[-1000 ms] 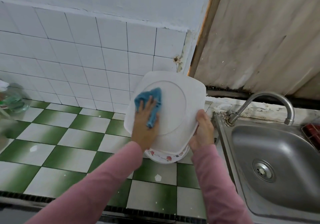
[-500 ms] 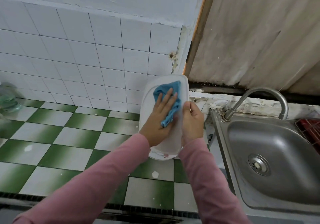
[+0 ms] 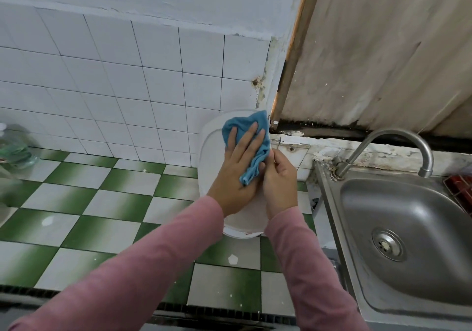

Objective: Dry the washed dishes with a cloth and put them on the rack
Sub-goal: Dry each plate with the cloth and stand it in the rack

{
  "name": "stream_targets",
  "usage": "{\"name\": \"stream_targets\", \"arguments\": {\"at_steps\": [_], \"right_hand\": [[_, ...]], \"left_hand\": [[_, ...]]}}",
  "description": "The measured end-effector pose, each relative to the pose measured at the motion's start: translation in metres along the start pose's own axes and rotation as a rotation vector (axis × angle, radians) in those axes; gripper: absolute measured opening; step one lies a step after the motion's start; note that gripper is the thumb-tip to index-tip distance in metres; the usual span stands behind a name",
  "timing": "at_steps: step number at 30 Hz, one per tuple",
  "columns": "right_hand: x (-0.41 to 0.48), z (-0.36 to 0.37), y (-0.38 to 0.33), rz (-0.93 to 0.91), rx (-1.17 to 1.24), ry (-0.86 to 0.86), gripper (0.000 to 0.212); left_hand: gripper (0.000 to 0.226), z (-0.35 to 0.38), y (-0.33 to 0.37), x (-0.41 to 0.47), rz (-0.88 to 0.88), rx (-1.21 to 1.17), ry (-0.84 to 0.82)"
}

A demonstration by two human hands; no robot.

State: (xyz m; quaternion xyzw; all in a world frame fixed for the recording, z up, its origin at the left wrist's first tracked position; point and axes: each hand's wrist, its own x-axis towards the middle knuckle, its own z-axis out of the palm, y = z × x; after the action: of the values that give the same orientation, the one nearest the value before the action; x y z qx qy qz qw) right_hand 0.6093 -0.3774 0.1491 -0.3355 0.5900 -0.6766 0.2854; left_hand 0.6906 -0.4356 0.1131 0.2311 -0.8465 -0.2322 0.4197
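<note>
1 plate (image 3: 210, 157) in hand, mid-wipe, held nearly on edge above the tiled counter (image 3: 102, 203), just left of the sink (image 3: 408, 228). Left hand (image 3: 237, 172) presses the blue cloth (image 3: 241, 123) on its face, fingers straight and slightly spread. Right hand (image 3: 279, 180) clamps the plate's right rim, fingers curled. 1 more dish (image 3: 237, 235) lies beneath, not yet dried by my reading. Racking not begun. Red wire item (image 3: 459, 190) at the frame edge is possibly the rack, but it is cut off. Plate's far face is hidden.
</note>
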Motion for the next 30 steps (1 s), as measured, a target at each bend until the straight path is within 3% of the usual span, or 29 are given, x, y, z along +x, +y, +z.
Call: {"name": "stream_targets", "arguments": {"at_steps": [5, 9, 11, 16, 19, 24, 27, 30], "right_hand": [[-0.007, 0.0, 0.013, -0.068, -0.139, 0.005, 0.032], [-0.008, 0.001, 0.009, -0.066, -0.091, -0.007, 0.03], [-0.01, 0.0, 0.008, -0.059, -0.104, -0.012, 0.03], [-0.02, -0.002, -0.002, -0.055, -0.064, 0.014, 0.031], [-0.021, -0.005, -0.009, 0.055, 0.073, 0.114, 0.03], [-0.02, -0.001, -0.002, 0.241, 0.286, 0.319, 0.029], [-0.017, -0.003, 0.003, 0.34, 0.373, 0.404, 0.027], [-0.013, -0.005, 0.009, 0.413, 0.424, 0.433, 0.022]], "left_hand": [[0.056, -0.013, -0.01, 0.023, -0.283, -0.144, 0.111], [0.061, -0.014, -0.007, 0.006, -0.104, -0.004, 0.047], [0.058, -0.019, -0.018, 0.006, -0.115, 0.004, 0.092], [0.043, -0.032, -0.043, 0.016, -0.551, -0.351, 0.346], [0.044, -0.032, -0.061, 0.0, -0.729, -0.409, 0.377], [0.042, -0.018, -0.066, -0.03, -0.752, -0.365, 0.409], [0.039, -0.012, -0.068, -0.044, -0.785, -0.4, 0.357], [0.042, -0.001, -0.067, -0.065, -0.693, -0.313, 0.262]]}}
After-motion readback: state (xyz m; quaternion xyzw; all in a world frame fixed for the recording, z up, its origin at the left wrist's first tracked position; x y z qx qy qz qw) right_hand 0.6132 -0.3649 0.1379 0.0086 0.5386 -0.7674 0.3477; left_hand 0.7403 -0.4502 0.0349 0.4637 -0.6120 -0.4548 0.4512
